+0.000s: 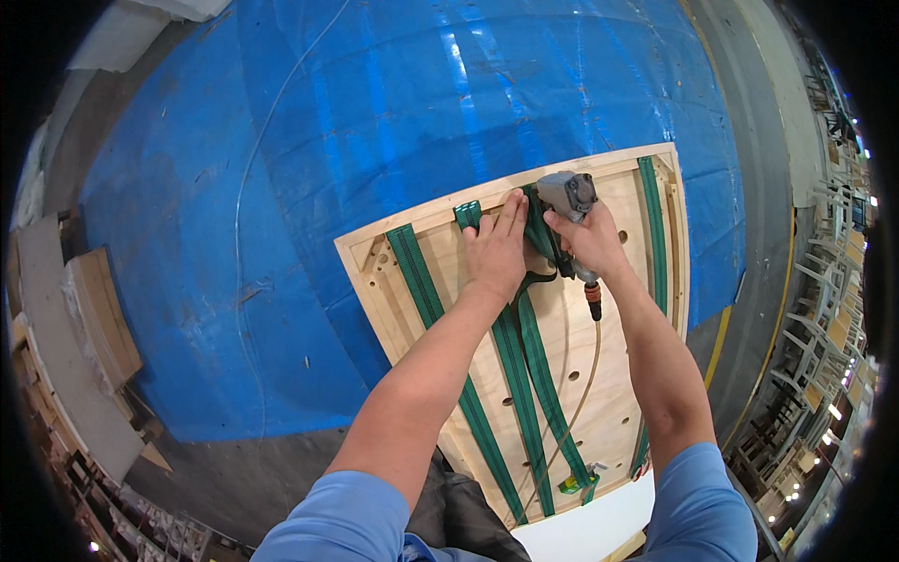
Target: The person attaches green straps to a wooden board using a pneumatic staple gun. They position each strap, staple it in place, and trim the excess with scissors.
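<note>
My right hand [597,245] is closed round the handle of a grey air staple gun [567,195], with its nose hidden from view. The gun stands over the far rail of a wooden seat or sofa frame [412,214]. Next to it my left hand [498,251] lies with its fingers stretched toward that rail, pressing by a green webbing strap [534,225]. Other green webbing straps [419,281] run lengthwise across the frame's pale plywood panel [571,318], which has several round holes. An air hose [590,384] with an orange coupling hangs from the gun.
A blue tarp [375,103] covers the floor beyond the frame. A thin line [245,187] runs across the tarp. Boards and a cardboard-coloured box [101,318] stand at the left. Stacked chair frames [833,309] line the right side. A small yellow-green tool [571,484] lies near the frame's close end.
</note>
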The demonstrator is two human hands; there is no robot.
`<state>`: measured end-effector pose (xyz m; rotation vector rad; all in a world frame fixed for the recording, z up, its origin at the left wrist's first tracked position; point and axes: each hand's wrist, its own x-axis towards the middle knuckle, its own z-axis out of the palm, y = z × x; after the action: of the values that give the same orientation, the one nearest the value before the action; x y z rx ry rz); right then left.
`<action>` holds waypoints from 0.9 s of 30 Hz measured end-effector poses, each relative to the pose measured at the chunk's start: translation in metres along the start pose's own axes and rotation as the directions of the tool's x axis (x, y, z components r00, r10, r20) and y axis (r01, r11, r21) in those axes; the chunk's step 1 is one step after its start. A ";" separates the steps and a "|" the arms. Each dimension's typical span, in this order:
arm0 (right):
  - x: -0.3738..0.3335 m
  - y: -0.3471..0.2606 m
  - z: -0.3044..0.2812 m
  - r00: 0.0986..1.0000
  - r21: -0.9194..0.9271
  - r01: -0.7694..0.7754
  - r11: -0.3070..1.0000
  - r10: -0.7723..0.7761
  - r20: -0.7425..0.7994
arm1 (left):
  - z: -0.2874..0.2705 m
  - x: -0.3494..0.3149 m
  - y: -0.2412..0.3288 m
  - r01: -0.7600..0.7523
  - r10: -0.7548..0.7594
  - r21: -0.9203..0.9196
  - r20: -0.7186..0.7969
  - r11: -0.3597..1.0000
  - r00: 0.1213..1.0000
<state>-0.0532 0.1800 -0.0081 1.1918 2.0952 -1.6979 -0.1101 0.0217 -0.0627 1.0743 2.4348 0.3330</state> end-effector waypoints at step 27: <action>-0.007 -0.014 0.022 0.999 -0.010 -0.008 1.000 0.008 -0.040 | 0.029 0.042 0.000 0.464 -0.572 -0.862 0.281 0.202 0.771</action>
<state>-0.0651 0.1576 -0.0012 1.2391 2.1162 -1.6713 -0.1204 0.0542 -0.1002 -0.3123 1.9421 1.3024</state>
